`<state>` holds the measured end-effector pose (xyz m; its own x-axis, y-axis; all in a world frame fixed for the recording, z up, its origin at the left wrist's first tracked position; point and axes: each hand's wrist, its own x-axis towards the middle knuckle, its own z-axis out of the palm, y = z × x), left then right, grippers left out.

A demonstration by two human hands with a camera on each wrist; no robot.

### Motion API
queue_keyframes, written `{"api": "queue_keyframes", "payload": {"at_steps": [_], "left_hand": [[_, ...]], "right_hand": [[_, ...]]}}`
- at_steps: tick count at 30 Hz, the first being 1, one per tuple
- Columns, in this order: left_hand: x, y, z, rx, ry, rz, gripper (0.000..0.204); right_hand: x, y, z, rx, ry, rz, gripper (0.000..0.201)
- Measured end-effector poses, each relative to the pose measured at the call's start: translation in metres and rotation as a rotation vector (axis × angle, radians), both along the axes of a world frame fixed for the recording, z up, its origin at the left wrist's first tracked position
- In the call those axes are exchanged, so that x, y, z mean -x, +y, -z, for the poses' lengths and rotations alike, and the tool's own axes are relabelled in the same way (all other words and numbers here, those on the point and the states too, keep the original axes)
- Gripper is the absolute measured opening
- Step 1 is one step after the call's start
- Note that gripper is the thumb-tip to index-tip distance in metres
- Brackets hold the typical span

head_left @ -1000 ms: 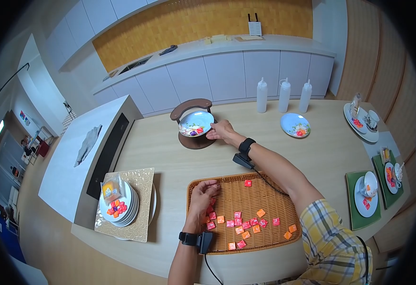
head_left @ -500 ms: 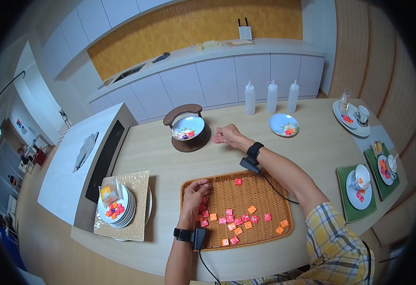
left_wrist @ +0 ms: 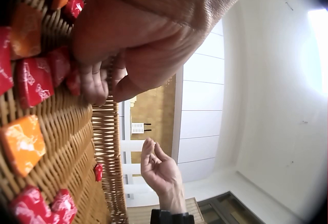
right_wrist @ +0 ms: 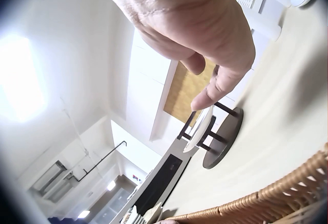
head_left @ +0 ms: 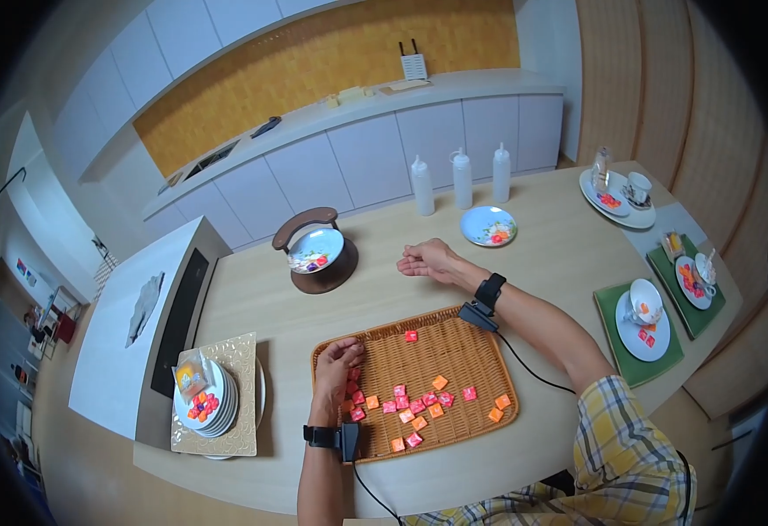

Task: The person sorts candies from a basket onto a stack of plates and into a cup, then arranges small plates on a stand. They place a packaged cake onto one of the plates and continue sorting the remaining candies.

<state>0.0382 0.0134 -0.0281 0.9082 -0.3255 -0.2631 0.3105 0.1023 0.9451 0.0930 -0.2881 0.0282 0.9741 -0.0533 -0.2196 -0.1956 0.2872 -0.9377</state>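
Note:
My right hand (head_left: pixel 430 261) is over the table with loosely curled fingers and nothing in it, to the right of the brown stand (head_left: pixel 324 280). On that stand leans a floral blue-white plate (head_left: pixel 321 249) with candies at its lower edge. My left hand (head_left: pixel 338 361) rests at the left side of the wicker basket (head_left: pixel 463 337), fingers bent over its inside. Close under the left fingers lie red wrapped candies (left_wrist: pixel 36 82). More red and orange candies (head_left: pixel 417 405) are scattered over the basket's bottom.
A second floral plate (head_left: pixel 489 226) lies at the back, by white squeeze bottles (head_left: pixel 463 180). At left, stacked plates (head_left: pixel 226 408) stand on a gold board (head_left: pixel 245 351). Place settings with cups on green mats (head_left: pixel 660 358) sit at right. A cable (head_left: pixel 533 373) trails from my right wrist.
My right hand has let go of the plate at the stand and drawn away to the right. The head view has turned right. My left hand stays at the basket.

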Motion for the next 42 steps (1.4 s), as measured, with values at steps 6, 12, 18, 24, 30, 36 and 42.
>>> {"api": "queue_keyframes", "payload": {"at_steps": [6, 12, 18, 24, 30, 36, 42], "left_hand": [[-0.001, 0.0, 0.001, 0.02, -0.014, 0.03, 0.02], [-0.001, -0.001, 0.002, 0.022, -0.027, -0.002, 0.02], [-0.004, -0.003, 0.008, -0.032, -0.057, -0.022, 0.017], [-0.007, -0.01, -0.007, -0.221, -0.217, 0.092, 0.019], [-0.012, -0.08, -0.055, -0.3, -0.361, 0.204, 0.027], [-0.025, -0.191, -0.087, -0.305, -0.222, 0.457, 0.035], [-0.079, -0.282, -0.044, -0.191, -0.06, 0.546, 0.034]], "right_hand": [[0.051, -0.048, 0.01, -0.099, -0.017, 0.055, 0.025], [0.095, -0.09, 0.029, -0.213, 0.01, 0.184, 0.02], [0.116, -0.127, 0.069, -0.435, -0.018, 0.287, 0.019], [0.123, -0.139, 0.081, -0.558, -0.084, 0.356, 0.018], [0.12, -0.142, 0.088, -0.713, -0.127, 0.379, 0.019], [0.125, -0.151, 0.092, -0.811, -0.181, 0.319, 0.022], [0.126, -0.156, 0.098, -0.885, -0.212, 0.292, 0.023]]}}
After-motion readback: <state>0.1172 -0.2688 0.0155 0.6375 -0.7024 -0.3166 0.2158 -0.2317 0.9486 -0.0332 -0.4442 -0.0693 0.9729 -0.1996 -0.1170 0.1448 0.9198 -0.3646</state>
